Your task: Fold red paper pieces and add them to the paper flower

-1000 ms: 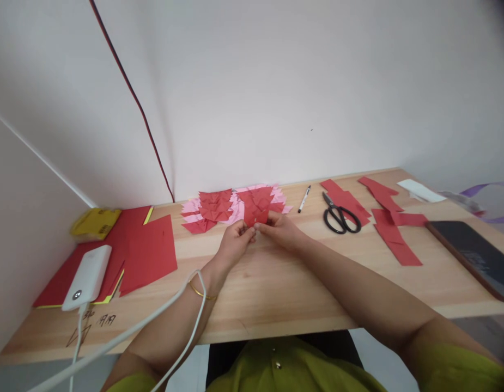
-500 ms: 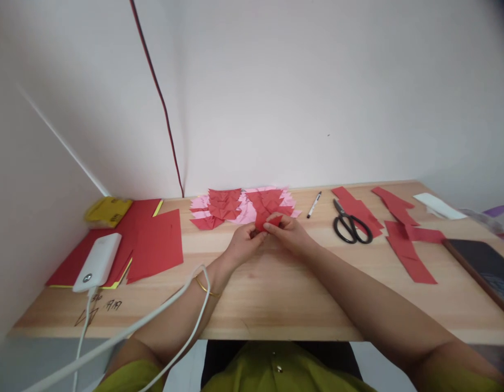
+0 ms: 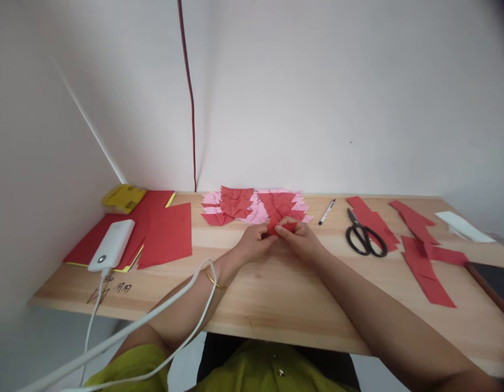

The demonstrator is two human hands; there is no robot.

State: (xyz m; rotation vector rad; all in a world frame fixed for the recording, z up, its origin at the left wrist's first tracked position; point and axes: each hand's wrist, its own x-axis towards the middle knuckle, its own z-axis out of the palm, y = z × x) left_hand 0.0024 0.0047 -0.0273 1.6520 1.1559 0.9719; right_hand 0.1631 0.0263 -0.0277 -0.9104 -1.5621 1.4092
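Between my two hands is a small piece of folded red paper (image 3: pixel 290 226), held just above the table. My left hand (image 3: pixel 255 242) pinches its left side, the fingertips closed on it. On the right side, my right hand (image 3: pixel 301 238) presses the paper between thumb and fingers. Parts of the paper are covered by the fingers. Right behind the hands lie rows of folded red paper pieces (image 3: pixel 236 202) and pink paper pieces (image 3: pixel 257 209), overlapping one another near the wall.
To the right lie a marker (image 3: pixel 327 212), black-handled scissors (image 3: pixel 364 239), red paper strips (image 3: pixel 429 277), white paper (image 3: pixel 464 226) and a dark device (image 3: pixel 495 283). On the left are red sheets (image 3: pixel 165 237), a yellow packet (image 3: pixel 124 198) and a white power bank (image 3: pixel 113 245); its cable (image 3: pixel 153 313) crosses my left arm.
The head view has turned left, so everything sits further right in it. Both hands keep hold of the red paper, with the right fingers slightly shifted on it.
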